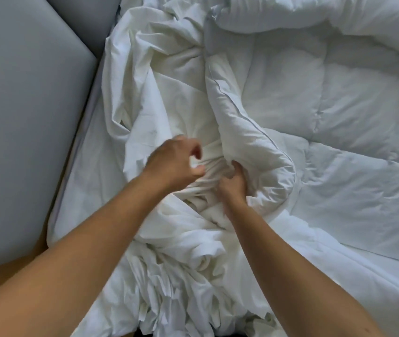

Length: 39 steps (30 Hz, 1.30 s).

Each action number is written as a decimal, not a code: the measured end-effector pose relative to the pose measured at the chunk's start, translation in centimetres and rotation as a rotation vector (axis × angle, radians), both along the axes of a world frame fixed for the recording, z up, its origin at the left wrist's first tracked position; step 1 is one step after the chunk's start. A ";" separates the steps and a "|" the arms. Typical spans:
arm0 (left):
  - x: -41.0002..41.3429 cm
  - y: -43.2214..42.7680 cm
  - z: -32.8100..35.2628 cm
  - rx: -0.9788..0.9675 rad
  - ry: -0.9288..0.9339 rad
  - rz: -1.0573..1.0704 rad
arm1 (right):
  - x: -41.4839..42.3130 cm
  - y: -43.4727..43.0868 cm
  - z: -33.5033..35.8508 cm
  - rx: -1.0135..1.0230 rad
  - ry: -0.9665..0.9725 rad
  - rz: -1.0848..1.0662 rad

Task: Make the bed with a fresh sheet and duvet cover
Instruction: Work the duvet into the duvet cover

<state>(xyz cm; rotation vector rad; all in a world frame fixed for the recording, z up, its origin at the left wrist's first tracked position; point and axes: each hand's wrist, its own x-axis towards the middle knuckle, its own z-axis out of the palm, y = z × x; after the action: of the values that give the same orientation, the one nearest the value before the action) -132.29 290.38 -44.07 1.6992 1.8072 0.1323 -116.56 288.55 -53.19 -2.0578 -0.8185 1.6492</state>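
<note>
Right hand [233,184]: fingers curled tight into the rolled, piped edge of the duvet [339,98]; firm hold, fingertips hidden in the folds. Left hand [176,161]: motion-blurred, thumb and forefinger hooked toward each other over the gathered neck of the duvet cover [169,93]; cannot tell whether any cloth is pinched between them. Both forearms bare, reaching forward from the lower edge, wrists close together, left hand slightly farther out. Duvet: white, quilted, spread over the right half of the bed; far end folded over and cut off at the top edge. Cover: thin, crumpled, lying left of the duvet and heaped under the arms; lower end out of view. Grey padded panel [23,117] borders the bed on the left.
</note>
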 end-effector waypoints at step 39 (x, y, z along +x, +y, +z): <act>-9.8 19.7 -10.1 0.043 0.228 0.701 | 12.1 17.9 3.1 0.589 -0.760 0.169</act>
<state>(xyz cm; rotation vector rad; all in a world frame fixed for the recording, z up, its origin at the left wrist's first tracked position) -142.11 310.09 -54.18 1.0664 2.5219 0.2806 -104.42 306.47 -50.12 -2.1663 -1.5251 0.5079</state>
